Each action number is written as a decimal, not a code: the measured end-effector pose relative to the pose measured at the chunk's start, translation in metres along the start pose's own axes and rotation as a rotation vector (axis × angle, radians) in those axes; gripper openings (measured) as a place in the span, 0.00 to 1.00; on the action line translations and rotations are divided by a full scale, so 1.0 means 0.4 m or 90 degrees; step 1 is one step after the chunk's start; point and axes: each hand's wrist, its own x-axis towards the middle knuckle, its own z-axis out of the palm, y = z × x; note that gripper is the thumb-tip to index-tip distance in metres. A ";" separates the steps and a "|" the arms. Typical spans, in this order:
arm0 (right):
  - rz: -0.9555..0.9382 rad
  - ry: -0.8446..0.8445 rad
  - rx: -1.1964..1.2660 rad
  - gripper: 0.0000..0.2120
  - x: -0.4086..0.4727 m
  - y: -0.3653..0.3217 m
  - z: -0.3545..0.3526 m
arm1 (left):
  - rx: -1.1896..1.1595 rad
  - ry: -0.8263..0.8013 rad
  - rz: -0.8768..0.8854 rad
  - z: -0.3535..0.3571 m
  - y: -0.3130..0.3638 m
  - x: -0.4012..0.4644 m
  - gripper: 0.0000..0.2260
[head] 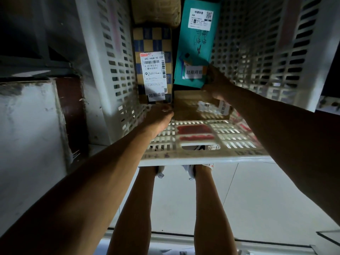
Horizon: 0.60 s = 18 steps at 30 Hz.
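Observation:
I look down into a tall white slotted plastic crate (pixel 200 157) holding parcels. My right hand (pixel 216 85) reaches deep inside and grips the near right corner of a teal parcel (pixel 196 43) that carries a white shipping label. My left hand (pixel 161 116) is at the near left corner of a plain brown cardboard box (pixel 189 107) on the crate floor; its fingers are hidden, so its hold is unclear. A blue-and-tan checkered box (pixel 152 43) with a long white label lies left of the teal parcel.
Another brown carton (pixel 156 10) lies at the crate's far end. A dark shelf and a scuffed white wall (pixel 27 135) stand to the left. My legs and white shoes (pixel 189 170) are on a pale tiled floor (pixel 257 199) below the crate.

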 end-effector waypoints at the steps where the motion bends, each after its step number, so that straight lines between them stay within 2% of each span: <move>1: -0.016 0.002 0.009 0.46 0.001 -0.007 0.001 | -0.002 -0.003 0.001 0.001 -0.001 0.002 0.09; 7: -0.038 0.122 0.083 0.47 0.063 -0.078 0.007 | -0.014 -0.005 0.000 -0.006 0.002 0.004 0.06; 10: -0.035 0.126 0.094 0.45 0.079 -0.103 0.002 | -0.007 -0.001 0.013 -0.012 0.003 0.006 0.09; 13: -0.041 0.116 0.118 0.42 0.076 -0.104 -0.020 | 0.006 0.007 0.016 -0.015 -0.006 0.011 0.06; 16: 0.027 0.158 0.154 0.47 0.054 -0.060 -0.034 | -0.003 0.003 0.015 -0.014 -0.017 0.013 0.09; 18: 0.111 0.252 0.056 0.41 0.035 -0.007 -0.038 | -0.009 0.006 0.020 -0.014 -0.011 0.004 0.07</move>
